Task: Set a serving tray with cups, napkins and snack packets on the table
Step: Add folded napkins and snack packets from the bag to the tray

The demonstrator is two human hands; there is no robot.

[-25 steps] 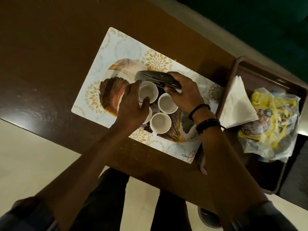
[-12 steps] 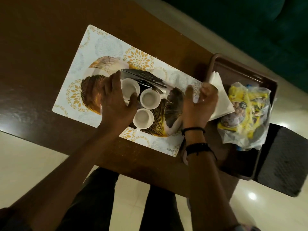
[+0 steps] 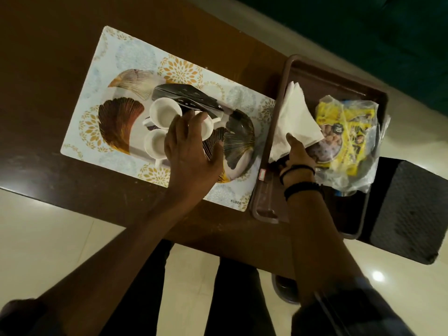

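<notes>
Here our left hand (image 3: 191, 154) spreads its fingers over the white cups (image 3: 164, 112) on the patterned plate (image 3: 121, 124), while our right hand (image 3: 299, 154) touches the napkins (image 3: 298, 117) beside the snack packets (image 3: 346, 132) in the brown tray (image 3: 315, 71), though we cannot tell whether it pinches them.

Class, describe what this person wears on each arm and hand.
The right hand has a thin black cord and a thicker black beaded bracelet at its wrist. The left hand shows no band or ring. Both forearms are bare; dark sleeves start near the elbows.
</notes>
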